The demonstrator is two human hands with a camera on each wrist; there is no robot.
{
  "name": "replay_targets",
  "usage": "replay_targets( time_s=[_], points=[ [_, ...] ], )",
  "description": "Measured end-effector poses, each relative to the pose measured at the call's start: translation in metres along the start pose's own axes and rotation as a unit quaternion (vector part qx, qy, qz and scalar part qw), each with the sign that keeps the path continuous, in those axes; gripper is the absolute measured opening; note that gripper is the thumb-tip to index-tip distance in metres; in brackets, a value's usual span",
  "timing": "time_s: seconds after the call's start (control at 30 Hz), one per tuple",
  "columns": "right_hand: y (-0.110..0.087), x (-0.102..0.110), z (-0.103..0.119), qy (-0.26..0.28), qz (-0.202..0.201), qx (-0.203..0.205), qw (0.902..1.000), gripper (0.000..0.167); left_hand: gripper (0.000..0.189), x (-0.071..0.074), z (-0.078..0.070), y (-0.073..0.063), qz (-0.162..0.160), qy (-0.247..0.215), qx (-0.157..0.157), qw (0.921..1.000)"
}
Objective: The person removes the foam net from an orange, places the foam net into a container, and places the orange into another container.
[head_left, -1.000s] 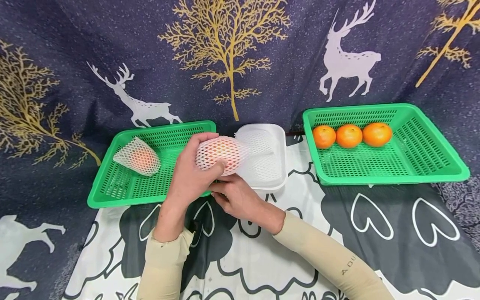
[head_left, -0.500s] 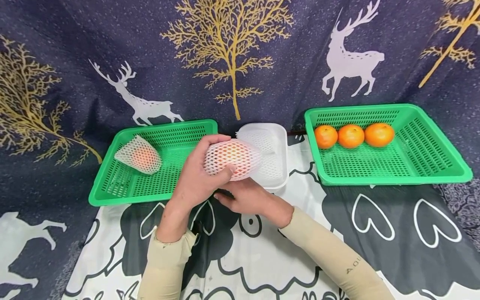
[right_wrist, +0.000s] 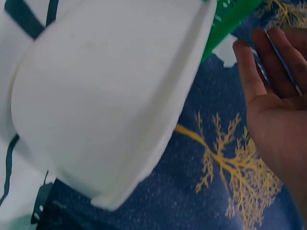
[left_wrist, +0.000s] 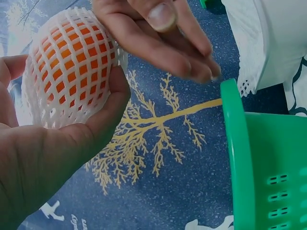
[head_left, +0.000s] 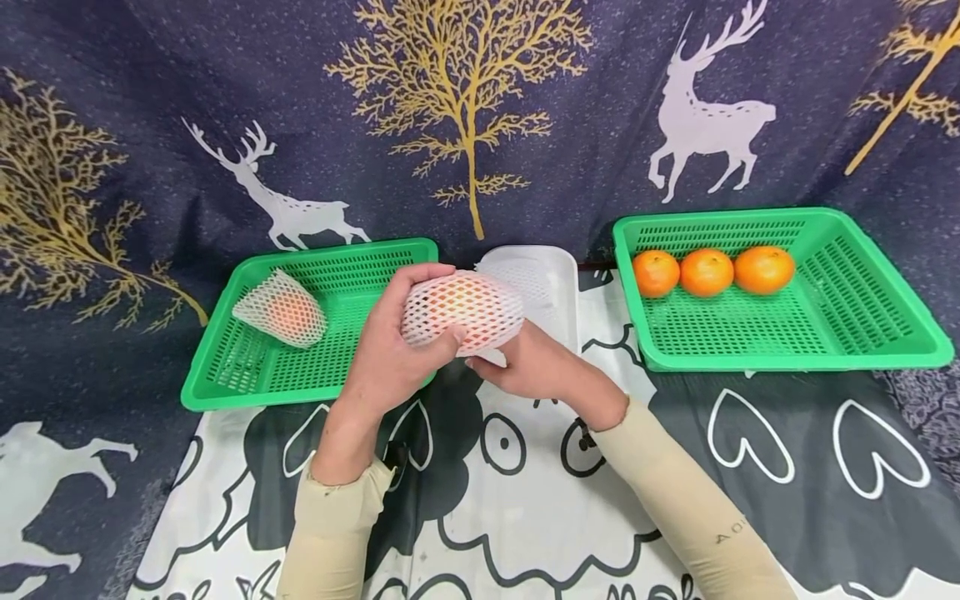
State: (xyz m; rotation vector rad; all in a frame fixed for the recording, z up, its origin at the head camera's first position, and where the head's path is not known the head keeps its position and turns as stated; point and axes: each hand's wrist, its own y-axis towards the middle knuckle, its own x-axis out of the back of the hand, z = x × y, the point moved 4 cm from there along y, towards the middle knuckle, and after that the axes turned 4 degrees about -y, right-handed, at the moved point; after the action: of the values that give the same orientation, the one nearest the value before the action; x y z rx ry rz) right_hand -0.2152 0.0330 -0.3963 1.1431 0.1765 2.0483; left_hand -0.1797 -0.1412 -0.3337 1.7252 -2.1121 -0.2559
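Note:
An orange in a white foam net (head_left: 461,312) is held up in my left hand (head_left: 390,350), whose fingers and thumb curl round it. The left wrist view shows the net (left_wrist: 69,62) stretched over the fruit, with the thumb (left_wrist: 112,96) pressing its side. Close beside it is my right hand (head_left: 536,367), partly hidden behind the fruit in the head view. Its fingers (right_wrist: 283,67) look extended and hold nothing in the right wrist view. Behind both hands lies a white tray (head_left: 572,308) with empty foam nets (head_left: 525,279) in it.
At left, a green basket (head_left: 255,402) holds another netted orange (head_left: 288,315). A second green basket (head_left: 795,363) stands at right, with three bare oranges (head_left: 707,272) along its back left. A patterned cloth (head_left: 540,500) covers the table, and a dark curtain (head_left: 525,167) hangs behind.
My left hand has moved slightly right with the netted orange. My right hand has shifted right and up from beneath the fruit, and now sits at its right end.

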Motion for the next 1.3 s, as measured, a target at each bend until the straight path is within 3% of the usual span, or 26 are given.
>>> replay_targets(
  time_s=[0.1,0.33,0.5,0.67,0.83,1.03,1.3],
  points=[
    [-0.001,0.009,-0.003,0.021,0.007,-0.018,0.9996,0.057,0.061,0.000,0.000,0.001,0.001,-0.003,-0.004,1.0000],
    [-0.007,0.032,-0.009,-0.013,0.013,-0.030,0.9994,0.035,0.061,-0.001,0.000,0.001,0.004,-0.003,0.005,1.0000],
    [-0.011,0.051,-0.009,-0.008,-0.041,-0.021,0.9989,0.027,0.061,-0.001,0.001,0.001,0.005,-0.002,0.007,1.0000],
    [-0.012,0.064,-0.004,0.043,-0.107,0.007,0.9933,0.028,0.061,-0.001,0.002,0.001,0.007,-0.004,0.008,0.9999],
    [-0.011,0.068,0.001,0.093,-0.133,0.017,0.9866,0.021,0.060,-0.002,0.002,0.002,0.008,-0.003,0.006,0.9999],
    [-0.009,0.071,0.005,0.145,-0.140,0.030,0.9789,0.037,0.060,-0.001,0.003,0.002,0.011,0.000,0.013,0.9999],
    [-0.010,0.069,0.009,0.160,-0.128,0.051,0.9775,0.052,0.060,-0.002,0.002,0.002,0.018,0.004,0.021,0.9996]
  ],
)
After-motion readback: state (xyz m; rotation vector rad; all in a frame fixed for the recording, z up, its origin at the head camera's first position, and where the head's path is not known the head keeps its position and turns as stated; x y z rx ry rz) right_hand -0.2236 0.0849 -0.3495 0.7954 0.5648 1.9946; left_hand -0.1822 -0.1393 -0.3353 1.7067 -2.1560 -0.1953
